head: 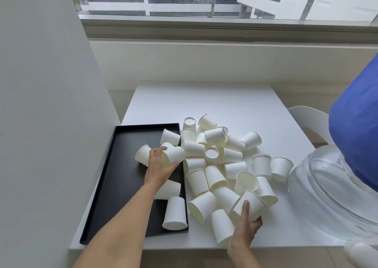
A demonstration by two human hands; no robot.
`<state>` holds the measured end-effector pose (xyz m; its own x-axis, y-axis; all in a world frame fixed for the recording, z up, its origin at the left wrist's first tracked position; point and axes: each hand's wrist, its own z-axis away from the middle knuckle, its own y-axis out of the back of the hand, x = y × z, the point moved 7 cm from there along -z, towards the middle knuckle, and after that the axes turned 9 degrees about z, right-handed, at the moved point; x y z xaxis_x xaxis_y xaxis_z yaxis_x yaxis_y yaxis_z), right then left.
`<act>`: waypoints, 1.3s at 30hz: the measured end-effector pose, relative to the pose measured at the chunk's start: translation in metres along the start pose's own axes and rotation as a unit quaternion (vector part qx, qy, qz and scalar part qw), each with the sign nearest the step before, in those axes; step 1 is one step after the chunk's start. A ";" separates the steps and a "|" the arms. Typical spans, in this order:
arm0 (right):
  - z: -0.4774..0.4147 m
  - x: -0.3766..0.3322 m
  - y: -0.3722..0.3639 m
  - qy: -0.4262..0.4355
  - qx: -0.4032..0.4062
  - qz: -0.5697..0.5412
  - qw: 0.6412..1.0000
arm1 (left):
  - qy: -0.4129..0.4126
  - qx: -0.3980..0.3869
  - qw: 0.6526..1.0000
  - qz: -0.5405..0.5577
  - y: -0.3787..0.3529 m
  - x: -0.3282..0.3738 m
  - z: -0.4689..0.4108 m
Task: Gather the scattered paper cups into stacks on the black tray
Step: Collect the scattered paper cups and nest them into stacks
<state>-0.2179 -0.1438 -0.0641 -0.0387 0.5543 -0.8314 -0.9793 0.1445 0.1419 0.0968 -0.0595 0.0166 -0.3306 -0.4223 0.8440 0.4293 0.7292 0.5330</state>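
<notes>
My left hand is wrapped round a paper cup lying on its side over the black tray — mouth toward me. My right hand clasps another cup at the pile, right of the tray — well apart.

Forearm hides a tray cup (partly) — blue jug cropped.

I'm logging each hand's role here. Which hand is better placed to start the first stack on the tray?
The left hand: it already grips a paper cup directly over the black tray. The right hand holds its cup over the white table, beyond the pile.
</notes>
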 end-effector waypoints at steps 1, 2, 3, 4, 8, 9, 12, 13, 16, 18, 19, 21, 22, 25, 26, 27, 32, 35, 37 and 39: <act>0.001 0.002 -0.002 -0.008 -0.006 -0.022 1.000 | 0.000 0.000 1.000 0.001 0.000 0.000 0.001; 0.002 0.003 -0.005 -0.013 -0.013 -0.040 0.999 | 0.000 -0.001 1.000 0.003 0.000 0.001 0.001; 0.002 0.004 -0.009 -0.014 -0.019 -0.052 0.998 | 0.000 -0.002 1.000 0.004 0.001 0.001 0.002; 0.003 0.003 -0.012 -0.012 -0.026 -0.057 0.998 | 0.000 -0.003 1.000 0.006 0.001 0.001 0.002; 0.003 0.001 -0.020 0.001 -0.036 -0.047 0.998 | -0.001 -0.006 1.000 0.024 0.001 0.003 0.004; 0.002 0.000 -0.020 0.004 -0.033 -0.042 0.999 | -0.002 -0.006 0.999 0.031 0.001 0.004 0.005; 0.000 -0.003 -0.018 0.018 -0.017 -0.033 0.999 | -0.005 -0.006 0.999 0.051 0.003 0.005 0.006; -0.001 -0.004 -0.017 0.024 -0.008 -0.032 0.999 | -0.006 -0.006 0.998 0.055 0.003 0.006 0.006; -0.001 -0.005 -0.009 0.035 0.026 -0.047 0.998 | -0.008 -0.008 0.998 0.061 0.003 0.006 0.006; -0.001 -0.004 -0.001 0.024 0.044 -0.070 0.996 | -0.011 -0.007 0.998 0.066 0.002 0.009 0.009; 0.000 -0.002 0.001 0.010 0.052 -0.082 0.995 | -0.010 -0.007 0.998 0.067 0.001 0.009 0.009; 0.002 0.004 0.002 -0.017 0.064 -0.105 0.992 | -0.011 -0.007 0.998 0.067 0.001 0.010 0.010; 0.003 0.006 0.003 -0.026 0.069 -0.113 0.991 | -0.011 -0.008 0.998 0.068 0.001 0.010 0.010; 0.004 0.007 0.007 -0.025 0.078 -0.108 0.991 | -0.014 -0.008 0.997 0.074 0.000 0.012 0.011; 0.004 0.006 0.009 -0.015 0.082 -0.102 0.991 | -0.016 -0.009 0.997 0.076 -0.001 0.013 0.011; 0.005 0.003 0.011 0.004 0.087 -0.099 0.991 | -0.016 -0.010 0.997 0.080 -0.001 0.013 0.012; 0.017 -0.048 0.013 0.208 0.047 -0.076 0.974 | -0.001 -0.012 0.988 0.152 -0.004 0.014 0.012; 0.025 -0.083 -0.004 0.276 -0.023 -0.051 0.959 | 0.026 -0.015 0.976 0.217 -0.005 0.013 0.011; 0.027 -0.103 -0.020 0.288 -0.091 -0.048 0.952 | 0.051 -0.021 0.964 0.261 -0.006 0.014 0.010; 0.028 -0.121 -0.040 0.299 -0.170 -0.014 0.939 | 0.073 -0.034 0.948 0.306 -0.008 0.015 0.011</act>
<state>-0.1689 -0.1938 0.0453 -0.0162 -0.0199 -0.9997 -0.9845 -0.1743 0.0194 0.0797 -0.0659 0.0246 0.1159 -0.0038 0.9933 0.5580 0.8275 -0.0620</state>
